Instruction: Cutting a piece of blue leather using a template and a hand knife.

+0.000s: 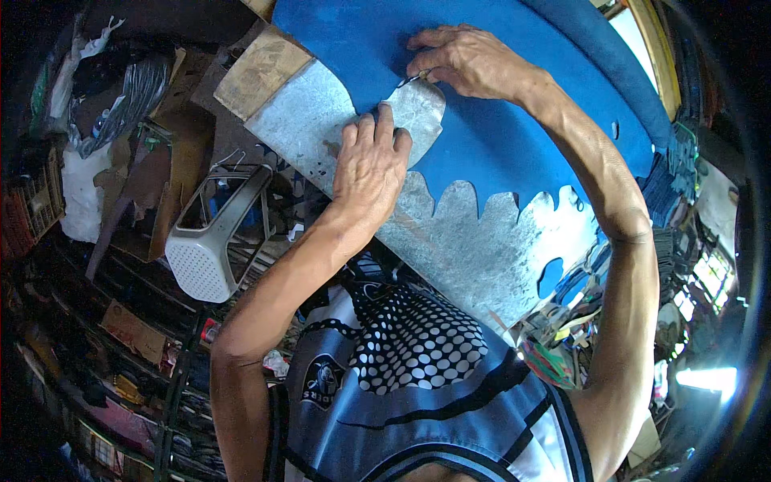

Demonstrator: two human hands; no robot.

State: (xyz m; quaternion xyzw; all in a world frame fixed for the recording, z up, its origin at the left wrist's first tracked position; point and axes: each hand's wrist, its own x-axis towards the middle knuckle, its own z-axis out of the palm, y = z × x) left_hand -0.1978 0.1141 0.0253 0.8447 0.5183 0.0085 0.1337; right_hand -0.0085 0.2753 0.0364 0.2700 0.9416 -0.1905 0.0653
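Note:
A large blue sheet (514,88) of fabric or foam covers much of the grey metal-topped table (466,241); its near edge is cut into scallops. On it lies a rounded grey template (422,112). My left hand (373,165) presses down at the template's left side, fingers stretched out and slightly apart. Beyond the template's far edge, my right hand (474,63) is closed around a thin, dark-and-light slim tool (411,80), probably a cutting blade. Its tip meets the template's edge; most of the tool is hidden by the fingers.
A wooden board (261,72) adjoins the table's left end. A grey plastic stool (201,261) lies tipped over to the left. Blue offcuts (550,277) are at the near right edge, with piled scraps (554,361) beyond. Crowded shelves (136,386) stand lower left.

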